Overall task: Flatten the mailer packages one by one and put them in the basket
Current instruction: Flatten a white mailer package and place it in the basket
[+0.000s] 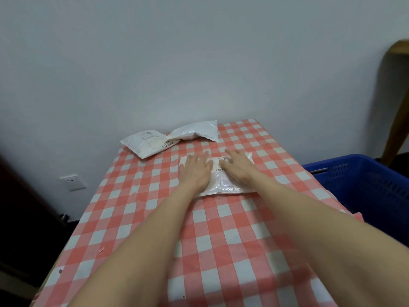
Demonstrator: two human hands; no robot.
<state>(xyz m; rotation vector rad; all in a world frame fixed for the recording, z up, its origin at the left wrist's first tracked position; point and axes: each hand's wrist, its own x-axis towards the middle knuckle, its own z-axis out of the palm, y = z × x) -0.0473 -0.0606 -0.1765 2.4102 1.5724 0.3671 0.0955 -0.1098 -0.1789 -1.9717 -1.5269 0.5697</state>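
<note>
A white mailer package (221, 182) lies flat on the red-and-white checked tablecloth (155, 218), past the table's middle. My left hand (195, 171) presses on its left part with straight, spread fingers. My right hand (240, 167) presses palm down on its right part, fingers straight. Between the hands a printed label shows. Two more white mailers lie at the far left of the table: one with a label (149, 144) and a puffy one (195, 130) behind it. The blue plastic basket (363, 180) stands right of the table, below its edge.
A pale wall rises just behind the table. A wall socket (73, 182) sits low on the left. A wooden piece of furniture (396, 103) leans at the far right behind the basket. Dark furniture fills the lower left.
</note>
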